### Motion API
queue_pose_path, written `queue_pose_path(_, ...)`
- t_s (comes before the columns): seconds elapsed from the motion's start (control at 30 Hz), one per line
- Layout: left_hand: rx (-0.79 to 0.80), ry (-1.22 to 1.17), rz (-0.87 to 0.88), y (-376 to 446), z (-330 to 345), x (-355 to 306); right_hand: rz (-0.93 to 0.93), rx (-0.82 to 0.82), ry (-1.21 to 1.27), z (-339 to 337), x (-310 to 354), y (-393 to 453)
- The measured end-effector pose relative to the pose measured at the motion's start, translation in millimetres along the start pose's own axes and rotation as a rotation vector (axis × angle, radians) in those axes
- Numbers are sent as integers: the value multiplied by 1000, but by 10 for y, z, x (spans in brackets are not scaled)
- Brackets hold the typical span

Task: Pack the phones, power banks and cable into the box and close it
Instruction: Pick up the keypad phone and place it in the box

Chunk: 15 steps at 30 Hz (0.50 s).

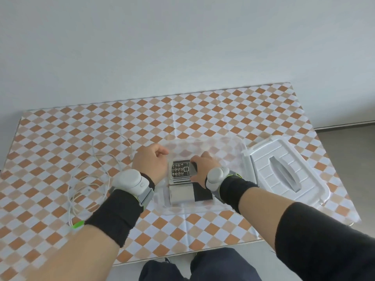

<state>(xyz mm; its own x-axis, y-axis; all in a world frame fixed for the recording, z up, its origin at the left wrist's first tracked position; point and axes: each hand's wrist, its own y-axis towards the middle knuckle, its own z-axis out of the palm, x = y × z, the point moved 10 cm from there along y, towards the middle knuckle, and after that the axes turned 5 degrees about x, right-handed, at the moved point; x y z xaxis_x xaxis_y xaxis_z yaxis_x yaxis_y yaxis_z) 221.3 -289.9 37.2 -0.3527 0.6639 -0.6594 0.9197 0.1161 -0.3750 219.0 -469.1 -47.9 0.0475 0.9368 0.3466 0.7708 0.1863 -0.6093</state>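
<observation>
A clear plastic box stands open on the checkered table. Inside it a stack of keypad phones lies with the top phone's number keys facing up. Nearer to me in the box lie a silver power bank and a black one. My right hand grips the right side of the phone stack, fingers over its screen end. My left hand sits at the stack's left side with curled fingers; its fingertips are hidden. A white cable lies loose on the table to the left.
The box's white lid with a grey handle lies top up to the right of the box, near the table's right edge. The cable's green tie shows beside my left forearm. A pale wall runs behind the table.
</observation>
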Motion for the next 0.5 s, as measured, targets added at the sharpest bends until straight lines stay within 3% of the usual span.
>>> queue_pose_path(0.17, -54, 11, -60, 66, -134, 128, -5, 47, 10, 76, 51, 97)
queue_pose_path(0.5, -85, 3, -73, 120, -217, 138, 140, -22, 73, 23, 18, 85)
